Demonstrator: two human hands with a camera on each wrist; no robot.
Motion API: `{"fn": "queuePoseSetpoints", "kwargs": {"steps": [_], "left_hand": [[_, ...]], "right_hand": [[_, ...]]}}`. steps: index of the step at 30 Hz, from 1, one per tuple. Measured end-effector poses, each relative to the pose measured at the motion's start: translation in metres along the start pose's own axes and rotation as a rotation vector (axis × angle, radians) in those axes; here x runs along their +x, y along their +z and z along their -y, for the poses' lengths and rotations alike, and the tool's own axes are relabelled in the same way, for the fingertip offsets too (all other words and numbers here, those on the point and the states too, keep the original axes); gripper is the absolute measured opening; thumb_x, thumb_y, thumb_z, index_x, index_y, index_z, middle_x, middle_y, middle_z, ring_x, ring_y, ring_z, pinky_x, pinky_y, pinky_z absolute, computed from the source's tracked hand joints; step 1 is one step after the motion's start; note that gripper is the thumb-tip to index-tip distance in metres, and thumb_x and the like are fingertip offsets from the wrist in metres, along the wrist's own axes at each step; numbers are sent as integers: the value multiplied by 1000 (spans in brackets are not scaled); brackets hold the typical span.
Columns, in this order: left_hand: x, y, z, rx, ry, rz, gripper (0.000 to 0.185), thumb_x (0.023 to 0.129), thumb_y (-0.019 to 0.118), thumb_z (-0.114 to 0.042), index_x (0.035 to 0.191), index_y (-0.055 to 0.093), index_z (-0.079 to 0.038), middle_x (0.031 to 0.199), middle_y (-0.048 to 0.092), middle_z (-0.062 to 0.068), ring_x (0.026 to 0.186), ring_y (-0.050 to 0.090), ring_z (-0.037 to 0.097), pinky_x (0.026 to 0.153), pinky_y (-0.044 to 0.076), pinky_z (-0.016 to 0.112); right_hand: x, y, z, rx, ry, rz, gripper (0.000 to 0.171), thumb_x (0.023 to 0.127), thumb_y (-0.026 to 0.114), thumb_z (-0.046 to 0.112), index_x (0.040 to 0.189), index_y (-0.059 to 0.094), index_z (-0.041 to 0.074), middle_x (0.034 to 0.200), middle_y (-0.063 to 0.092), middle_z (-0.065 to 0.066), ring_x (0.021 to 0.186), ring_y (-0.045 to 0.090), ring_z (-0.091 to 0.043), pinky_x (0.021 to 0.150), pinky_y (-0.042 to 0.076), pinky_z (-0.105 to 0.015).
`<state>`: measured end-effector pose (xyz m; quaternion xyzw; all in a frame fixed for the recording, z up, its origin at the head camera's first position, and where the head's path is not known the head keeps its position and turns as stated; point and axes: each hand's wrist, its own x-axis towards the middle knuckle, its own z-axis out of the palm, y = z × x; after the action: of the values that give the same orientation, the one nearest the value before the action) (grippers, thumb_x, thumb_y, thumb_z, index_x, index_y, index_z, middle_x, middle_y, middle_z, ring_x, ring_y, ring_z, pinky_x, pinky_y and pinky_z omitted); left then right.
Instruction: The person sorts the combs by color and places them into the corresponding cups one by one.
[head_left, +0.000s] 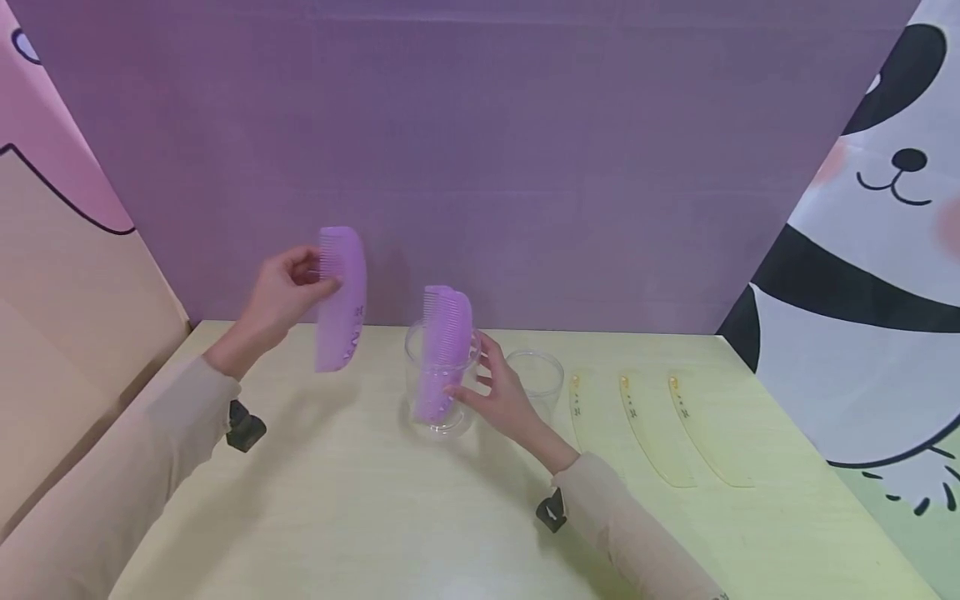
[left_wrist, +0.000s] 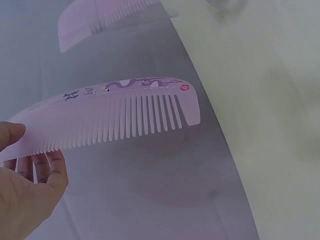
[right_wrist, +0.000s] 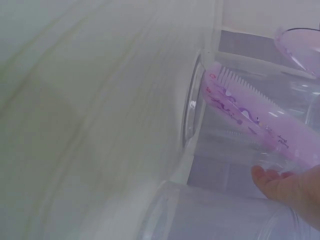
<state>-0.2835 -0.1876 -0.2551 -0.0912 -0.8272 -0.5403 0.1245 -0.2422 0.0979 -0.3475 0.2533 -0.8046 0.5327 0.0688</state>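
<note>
Only the head view shows both: left fingers [head_left: 302, 254] pinching a comb [head_left: 343, 308], right fingers [head_left: 493, 354] gripping a cup [head_left: 411, 379].

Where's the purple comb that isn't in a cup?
In the head view, the left grip holds that purple comb up, left of the clear cup containing other combs.
</note>
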Motion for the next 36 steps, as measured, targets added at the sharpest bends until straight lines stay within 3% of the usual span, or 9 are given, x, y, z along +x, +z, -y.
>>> {"fn": "queuePoseSetpoints", "kwargs": {"steps": [4,11,24,36], "left_hand": [[4,6,-11,-37,37,2,35,83,65,-12,115,54,0,108,61,11,87,57,8,75,48,13],[9,15,-27,-94,109,-21,33,81,66,-6,111,56,1,97,64,3,82,58,5,73,49,14],[14,20,-61,-180,214,-35,27,78,67,-2,103,58,1,85,62,-2,77,57,9,71,49,15],[16,33,-83,-233,260,7,29,78,68,-3,105,58,0,95,63,5,82,60,10,76,51,17]], "right_hand": [[0,0,0,4,-8,-1,78,79,68,5,141,20,-4,142,31,-26,126,36,-46,96,41,-56],[0,-1,-2,4,-17,1,78,80,68,4,141,19,-4,142,30,-27,126,36,-46,96,40,-57],[0,-1,0,-12,-21,-3,78,79,68,5,140,21,-5,141,32,-28,125,37,-47,95,41,-57],[1,1,-3,-2,-6,-1,78,79,68,5,141,20,-3,142,31,-26,126,36,-47,96,41,-56]]}}
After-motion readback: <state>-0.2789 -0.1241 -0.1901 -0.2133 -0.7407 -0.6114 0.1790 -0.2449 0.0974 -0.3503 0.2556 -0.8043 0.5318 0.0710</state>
